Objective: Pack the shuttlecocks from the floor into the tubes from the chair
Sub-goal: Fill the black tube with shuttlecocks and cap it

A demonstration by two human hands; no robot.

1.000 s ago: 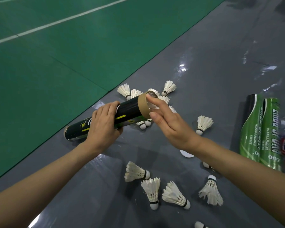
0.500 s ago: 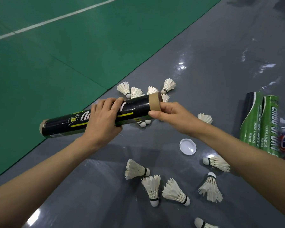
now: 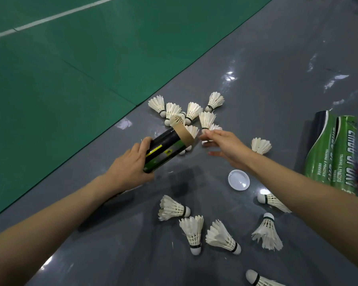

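Note:
My left hand (image 3: 130,164) grips a black tube (image 3: 167,149) with a brown taped rim, its mouth pointing away from me toward a far cluster of white shuttlecocks (image 3: 192,110). A shuttlecock's feathers (image 3: 177,119) show at the tube's mouth. My right hand (image 3: 223,145) hovers open just right of the mouth, fingers spread over the cluster's near edge, holding nothing. Several more shuttlecocks (image 3: 192,234) lie on the grey floor close to me. The tube's white cap (image 3: 238,180) lies under my right forearm.
Two green tubes (image 3: 335,153) and a dark one lie together at the right edge, beside a red and blue object. A single shuttlecock (image 3: 260,145) sits between my right hand and them. Green court mat (image 3: 70,69) borders the grey floor on the left.
My left hand has swung the tube from crosswise to pointing away. My right hand has let go of the taped rim and opened beside it.

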